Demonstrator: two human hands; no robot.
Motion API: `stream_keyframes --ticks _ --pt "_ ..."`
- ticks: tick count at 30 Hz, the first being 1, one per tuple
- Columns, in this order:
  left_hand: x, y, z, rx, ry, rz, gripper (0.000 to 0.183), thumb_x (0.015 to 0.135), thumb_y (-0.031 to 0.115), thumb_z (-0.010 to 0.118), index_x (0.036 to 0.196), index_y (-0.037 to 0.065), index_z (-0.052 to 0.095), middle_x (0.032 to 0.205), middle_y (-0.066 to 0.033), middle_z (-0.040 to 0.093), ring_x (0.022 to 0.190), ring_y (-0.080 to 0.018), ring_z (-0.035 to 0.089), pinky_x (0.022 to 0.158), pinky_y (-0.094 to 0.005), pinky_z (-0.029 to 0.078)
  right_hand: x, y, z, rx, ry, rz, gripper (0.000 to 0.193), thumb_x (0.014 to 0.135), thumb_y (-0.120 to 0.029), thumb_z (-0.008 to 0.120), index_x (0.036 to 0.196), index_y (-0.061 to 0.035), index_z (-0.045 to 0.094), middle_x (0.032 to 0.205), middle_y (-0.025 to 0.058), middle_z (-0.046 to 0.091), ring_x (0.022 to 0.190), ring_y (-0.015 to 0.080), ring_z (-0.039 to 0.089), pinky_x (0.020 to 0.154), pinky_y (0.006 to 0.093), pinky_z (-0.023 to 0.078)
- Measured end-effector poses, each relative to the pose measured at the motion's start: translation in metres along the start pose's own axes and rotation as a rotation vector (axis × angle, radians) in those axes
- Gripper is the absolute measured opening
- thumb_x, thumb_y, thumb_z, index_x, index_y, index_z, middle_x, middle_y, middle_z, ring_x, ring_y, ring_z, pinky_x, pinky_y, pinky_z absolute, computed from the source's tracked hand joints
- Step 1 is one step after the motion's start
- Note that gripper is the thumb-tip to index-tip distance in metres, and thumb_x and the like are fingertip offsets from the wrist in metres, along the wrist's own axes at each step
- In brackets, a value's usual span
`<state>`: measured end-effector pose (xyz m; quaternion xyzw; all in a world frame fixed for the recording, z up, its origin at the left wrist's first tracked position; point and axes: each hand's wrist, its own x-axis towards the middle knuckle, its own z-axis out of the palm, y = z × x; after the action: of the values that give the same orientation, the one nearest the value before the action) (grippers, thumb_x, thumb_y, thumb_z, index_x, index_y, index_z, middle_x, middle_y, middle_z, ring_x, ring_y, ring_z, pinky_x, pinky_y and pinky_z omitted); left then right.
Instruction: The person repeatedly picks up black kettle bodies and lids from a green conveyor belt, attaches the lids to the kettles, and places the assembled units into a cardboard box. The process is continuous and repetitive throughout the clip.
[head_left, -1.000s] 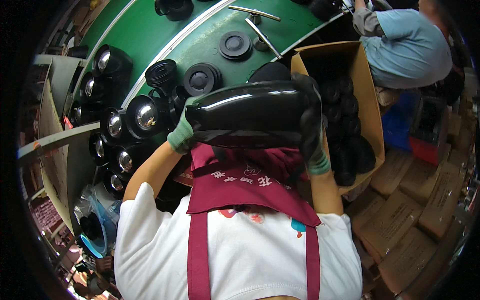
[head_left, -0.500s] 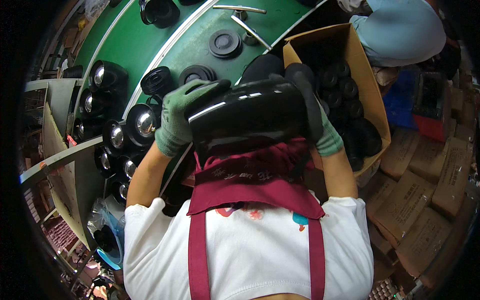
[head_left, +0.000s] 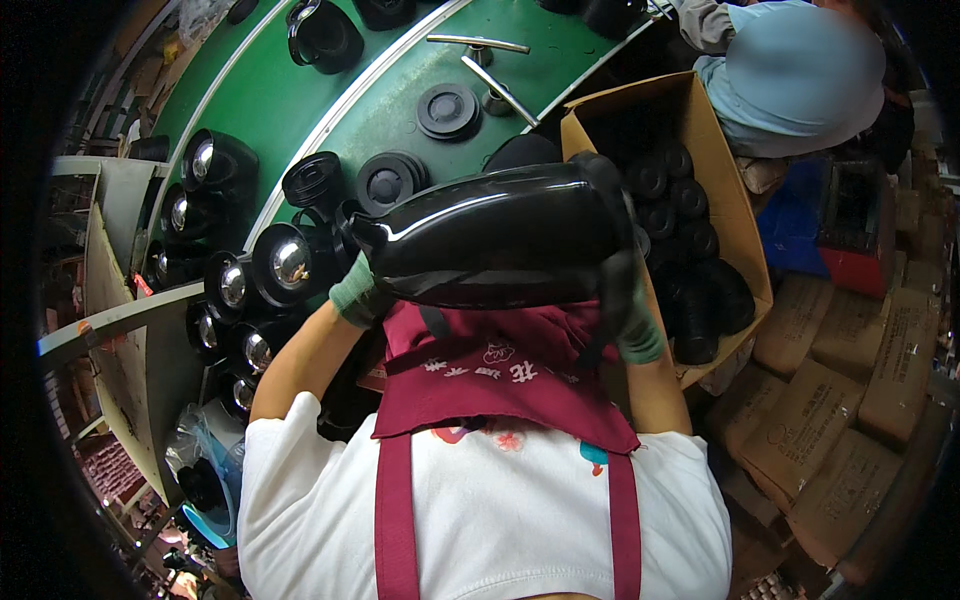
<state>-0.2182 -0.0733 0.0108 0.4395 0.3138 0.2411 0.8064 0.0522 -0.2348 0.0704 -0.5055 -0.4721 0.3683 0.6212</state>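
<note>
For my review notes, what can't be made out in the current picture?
In the head view:
- Green-gloved left hand: fingers hidden behind the glossy black rounded vessel.
- The vessel's underside: turned away from the camera.
- Open brown cardboard box: floor hidden beneath black round parts.
- Black cylindrical container: cut by the top edge.

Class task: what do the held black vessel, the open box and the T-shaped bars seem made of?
Black vessel: glossy, with sharp highlights; perhaps plastic or coated metal, the look leaves it open.
Open box: matt cardboard, judging by its thin tan walls.
T-shaped bars: probably polished metal, being silvery with bright streaks.
</note>
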Motion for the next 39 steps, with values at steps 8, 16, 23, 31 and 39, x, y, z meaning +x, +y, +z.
stream_keyframes --ticks 8,16,23,31,39 --pt "0.011 0.106 0.074 1.239 -0.182 0.727 0.053 0.066 0.012 0.074 0.118 0.003 0.068 0.093 -0.0171 0.067 0.083 -0.0333 0.067 0.074 -0.0353 0.053 -0.003 0.046 -0.041 -0.102 -0.091 0.270 0.046 0.104 -0.013 0.042 0.148 -0.0012 0.034 0.144 0.0124 0.046 0.129 0.0187 0.047 0.106 0.0304 0.041" --pt "0.005 0.029 0.046 0.355 -0.050 0.288 0.058 0.069 0.011 0.075 0.123 -0.004 0.062 0.110 -0.0115 0.070 0.098 -0.0160 0.065 0.088 -0.0307 0.051 -0.002 0.017 -0.019 -0.155 0.155 -0.030 0.055 0.102 -0.033 0.045 0.146 -0.0004 0.037 0.143 0.0157 0.048 0.129 0.0252 0.049 0.109 0.0347 0.037" --pt "0.034 -0.029 0.057 0.599 -0.205 0.425 0.076 0.069 0.018 0.074 0.138 0.000 0.048 0.131 -0.0174 0.056 0.124 -0.0263 0.054 0.105 -0.0358 0.041 0.044 -0.026 -0.056 -0.168 -0.040 0.004 0.059 0.098 -0.042 0.048 0.138 0.0008 0.049 0.137 0.0197 0.054 0.128 0.0313 0.052 0.111 0.0407 0.035" --pt "0.044 -0.005 0.071 1.184 -0.303 0.629 0.098 0.066 0.038 0.083 0.147 0.010 0.037 0.148 -0.0204 0.035 0.136 -0.0388 0.036 0.112 -0.0488 0.028 0.068 0.066 -0.038 -0.397 -0.511 -0.027 0.045 0.087 -0.026 0.067 0.125 -0.0028 0.059 0.125 0.0163 0.061 0.116 0.0278 0.060 0.098 0.0386 0.047" --pt "0.055 -0.041 0.070 0.932 -0.267 0.503 0.084 0.066 0.044 0.084 0.136 0.010 0.052 0.145 -0.0135 0.045 0.135 -0.0343 0.040 0.112 -0.0464 0.030 0.212 0.254 -0.014 -0.960 -0.147 0.276 0.080 0.081 -0.054 0.062 0.143 -0.0058 0.044 0.127 0.0274 0.058 0.118 0.0382 0.057 0.103 0.0447 0.043"
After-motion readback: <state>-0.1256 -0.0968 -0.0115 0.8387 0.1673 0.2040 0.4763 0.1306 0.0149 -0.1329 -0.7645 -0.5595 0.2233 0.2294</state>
